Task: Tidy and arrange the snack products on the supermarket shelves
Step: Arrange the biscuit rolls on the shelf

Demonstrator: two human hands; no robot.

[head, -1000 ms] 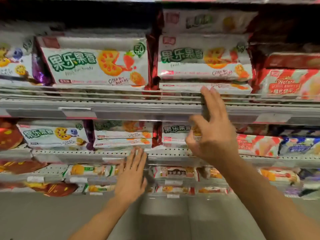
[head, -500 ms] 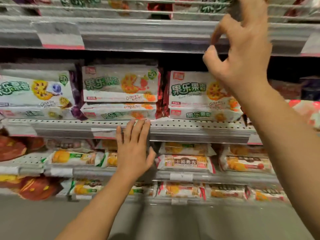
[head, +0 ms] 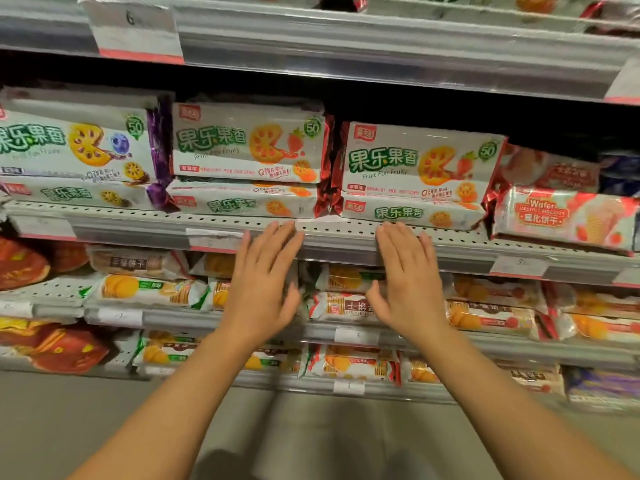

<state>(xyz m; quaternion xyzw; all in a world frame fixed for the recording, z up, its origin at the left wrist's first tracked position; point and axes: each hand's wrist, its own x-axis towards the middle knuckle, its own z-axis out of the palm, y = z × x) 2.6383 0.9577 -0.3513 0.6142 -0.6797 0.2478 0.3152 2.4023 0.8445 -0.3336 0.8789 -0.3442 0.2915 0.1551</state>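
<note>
Head view: left hand [head: 262, 284] and right hand [head: 408, 282] hold nothing, fingers straight, tips at the shelf lip [head: 332, 241]; strawberry biscuit packs [head: 412, 174] lie just beyond the fingertips, so advise pushing both ends squarely.

I am holding both hands out flat toward the perforated shelf [head: 332, 227], fingers straight and holding nothing. My left hand [head: 265, 284] is reaching up so its fingertips [head: 292, 227] are lying at the shelf's front edge, below the middle stack of strawberry biscuit packs [head: 247, 143]. My right hand [head: 408, 282] is doing the same just beside it, under the right stack of strawberry biscuit packs [head: 415, 164]. A blueberry pack [head: 69, 143] is sitting to the left, a wafer pack [head: 564, 216] to the right. Orange-printed cracker packs [head: 145, 289] are lying on the shelves below.
</note>
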